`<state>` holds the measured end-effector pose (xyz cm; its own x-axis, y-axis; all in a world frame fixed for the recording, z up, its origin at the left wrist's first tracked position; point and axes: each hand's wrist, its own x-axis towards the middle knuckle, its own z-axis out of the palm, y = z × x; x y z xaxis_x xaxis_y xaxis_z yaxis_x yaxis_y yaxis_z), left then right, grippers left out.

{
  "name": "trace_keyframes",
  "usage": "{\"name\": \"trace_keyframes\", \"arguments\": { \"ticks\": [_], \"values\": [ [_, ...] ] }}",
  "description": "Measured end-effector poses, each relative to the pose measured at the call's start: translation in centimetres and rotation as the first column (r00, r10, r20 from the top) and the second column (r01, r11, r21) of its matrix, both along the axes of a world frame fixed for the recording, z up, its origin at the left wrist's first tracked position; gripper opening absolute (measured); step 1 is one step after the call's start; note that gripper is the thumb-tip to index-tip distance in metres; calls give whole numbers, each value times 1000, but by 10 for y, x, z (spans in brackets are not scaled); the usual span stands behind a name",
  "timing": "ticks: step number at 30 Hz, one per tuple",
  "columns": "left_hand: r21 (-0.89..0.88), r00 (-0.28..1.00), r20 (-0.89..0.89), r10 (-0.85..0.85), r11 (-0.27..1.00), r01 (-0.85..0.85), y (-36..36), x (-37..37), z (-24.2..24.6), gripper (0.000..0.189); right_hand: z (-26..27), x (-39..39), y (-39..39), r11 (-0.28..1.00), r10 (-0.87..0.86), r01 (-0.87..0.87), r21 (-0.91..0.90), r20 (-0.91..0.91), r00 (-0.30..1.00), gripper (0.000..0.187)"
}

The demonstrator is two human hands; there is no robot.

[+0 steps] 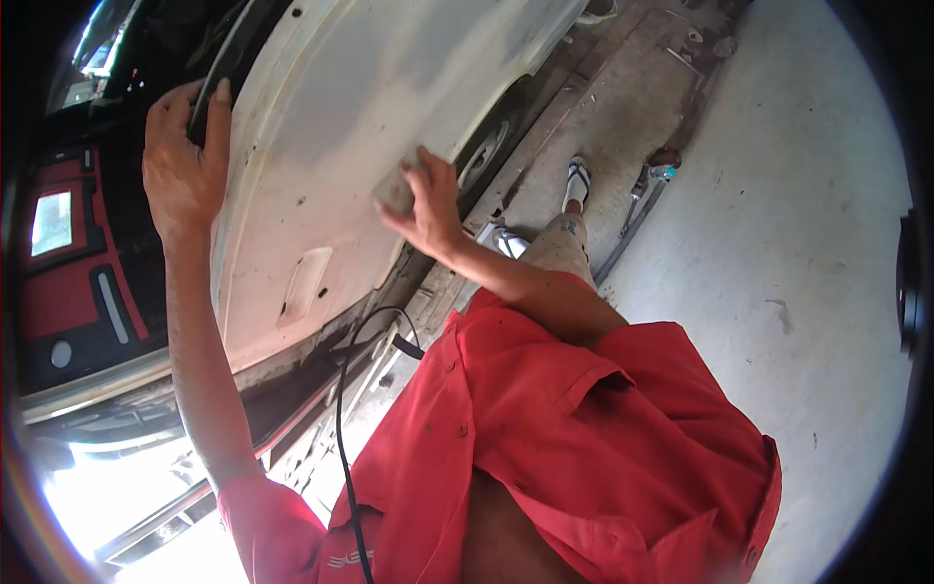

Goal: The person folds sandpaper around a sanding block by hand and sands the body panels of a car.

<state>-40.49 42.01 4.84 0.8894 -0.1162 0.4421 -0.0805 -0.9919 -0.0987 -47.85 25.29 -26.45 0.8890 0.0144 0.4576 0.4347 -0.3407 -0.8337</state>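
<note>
In the head view, a pale, patchy vehicle body panel (343, 146) fills the upper middle. My right hand (434, 208) holds a grey-brown block (396, 186), possibly a sanding block, against the panel's lower part. Its fingers and thumb span the block, and the hand is slightly blurred. At upper left, my left hand (182, 164) grips a dark edge strip (226, 55) along the panel's border, thumb on the near side and fingers curled over it. A recessed slot (305, 285) and small dark holes mark the panel nearer my body.
A red and black panel (62, 303) lies left of my left forearm. Below the body panel shows a wheel (485, 153). A black cable (341, 409) hangs by my red shirt. On the ground lie a dark bar (631, 233) and a bottle (662, 173), beside a pale wall (773, 219).
</note>
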Motion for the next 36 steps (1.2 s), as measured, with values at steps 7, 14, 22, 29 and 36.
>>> {"name": "trace_keyframes", "arguments": {
  "ticks": [7, 14, 22, 29, 36],
  "values": [
    [16, 999, 36, -28, 1000, 27, -2, 3, -2, 38, 2, 35, -10, 995, -92, 92, 25, 21, 995, 71],
    [22, 998, 53, -29, 999, 28, -1, 3, -2, 39, 55, 60, -22, 996, -66, 74, -39, 183, 981, 70],
    [43, 998, 56, -20, 999, 18, 1, 4, -1, 40, 75, 60, -27, 994, -57, 75, -80, 200, 978, 64],
    [38, 995, 78, -68, 997, 65, 4, 5, -4, 40, 66, 49, -21, 994, -24, 45, -96, 211, 977, 66],
    [17, 999, 31, 18, 1000, -18, -2, 1, -1, 36, 73, 44, -22, 995, 0, 20, -99, 203, 979, 64]
  ]
}}
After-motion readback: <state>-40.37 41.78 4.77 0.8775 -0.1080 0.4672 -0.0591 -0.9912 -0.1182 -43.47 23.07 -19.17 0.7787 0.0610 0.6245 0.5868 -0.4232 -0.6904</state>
